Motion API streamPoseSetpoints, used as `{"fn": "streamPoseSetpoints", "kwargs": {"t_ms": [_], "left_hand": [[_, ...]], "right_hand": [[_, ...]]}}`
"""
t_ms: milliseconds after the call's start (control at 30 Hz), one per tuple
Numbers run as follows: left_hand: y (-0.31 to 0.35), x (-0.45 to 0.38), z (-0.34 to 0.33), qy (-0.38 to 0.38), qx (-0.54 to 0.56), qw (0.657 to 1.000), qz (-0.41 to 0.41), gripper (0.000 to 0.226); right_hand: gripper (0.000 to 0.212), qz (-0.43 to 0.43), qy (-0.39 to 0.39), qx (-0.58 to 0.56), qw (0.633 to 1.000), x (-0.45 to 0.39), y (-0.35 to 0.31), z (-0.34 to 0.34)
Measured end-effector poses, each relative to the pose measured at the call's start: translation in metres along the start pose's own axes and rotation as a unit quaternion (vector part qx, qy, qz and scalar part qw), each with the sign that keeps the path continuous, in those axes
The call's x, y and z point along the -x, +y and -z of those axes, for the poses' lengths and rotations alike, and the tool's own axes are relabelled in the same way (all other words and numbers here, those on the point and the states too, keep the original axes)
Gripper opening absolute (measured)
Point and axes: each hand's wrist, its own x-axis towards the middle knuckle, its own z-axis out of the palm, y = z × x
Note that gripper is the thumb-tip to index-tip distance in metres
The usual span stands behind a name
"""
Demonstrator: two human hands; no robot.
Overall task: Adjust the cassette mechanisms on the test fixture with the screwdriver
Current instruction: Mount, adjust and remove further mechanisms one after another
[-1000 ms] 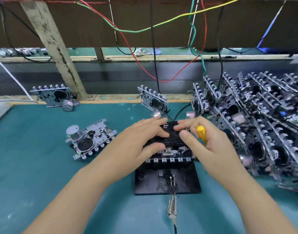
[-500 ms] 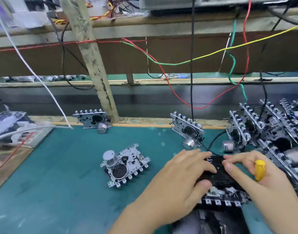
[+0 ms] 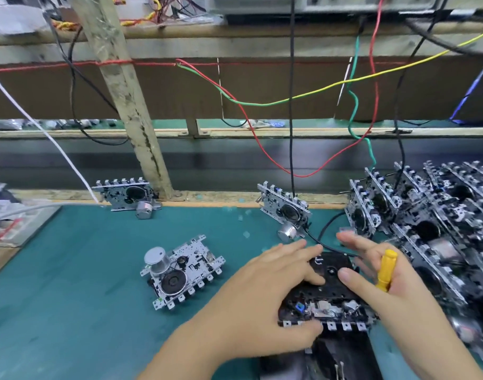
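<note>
Mechanism (image 3: 328, 294) sits on black test fixture (image 3: 341, 355) at near right of desk (image 3: 70, 283), left hand (image 3: 265, 292) flat and pressing it, right hand (image 3: 382, 278) gripping yellow screwdriver (image 3: 385, 271) parked in palm; adjustment apparently not begun, right-hand stack (image 3: 437, 215) pending.

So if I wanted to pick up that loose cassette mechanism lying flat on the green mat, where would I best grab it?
Probably by the two long edges of the flat cassette mechanism, coming from above with fingers on its tabbed near edge and thumb on the far edge. It lies flat with open mat all round. I'd avoid the silver motor can standing up at its left end and the exposed black flywheel.
</note>
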Motion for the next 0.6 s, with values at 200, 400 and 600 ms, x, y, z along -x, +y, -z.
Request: {"fn": "streamPoseSetpoints", "kwargs": {"t_ms": [200, 400, 600], "left_hand": [[0.0025, 0.0017, -0.0006, 0.0, -0.003, 1.0, 0.001, 0.056], [0.0046, 0.0001, -0.0033, 0.027, -0.001, 0.999, 0.017, 0.039], [0.0068, 0.0028, -0.008, 0.023, -0.032, 0.999, 0.032, 0.041]], "right_hand": [[0.024, -0.054, 0.002, -0.06, 0.997, -0.002, -0.0025, -0.0011], [0.026, -0.045, 0.005, -0.053, 0.998, 0.0006, -0.0028, -0.0023], [0.024, -0.026, 0.006, -0.059, 0.998, 0.001, 0.0015, -0.0043]]}}
